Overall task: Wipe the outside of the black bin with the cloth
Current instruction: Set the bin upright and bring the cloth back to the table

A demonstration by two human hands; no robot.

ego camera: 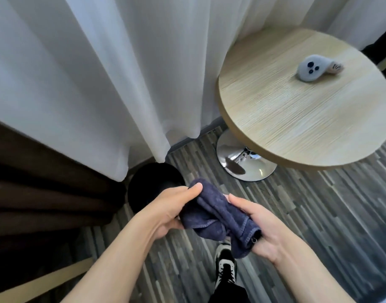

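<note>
A dark blue cloth is bunched between both hands, held in the air above the floor. My left hand grips its upper left part, thumb on top. My right hand holds the lower right end, where a small metal ring hangs from the hem. The black bin stands on the floor just behind my left hand, below the curtain hem. I look down into its dark round opening. My left hand covers its near right side. Neither the cloth nor my hands touch it.
A round wooden table on a chrome base stands to the right, with a small grey plush toy on it. White curtains hang behind the bin, dark brown drapes to its left. My shoe rests on the striped floor.
</note>
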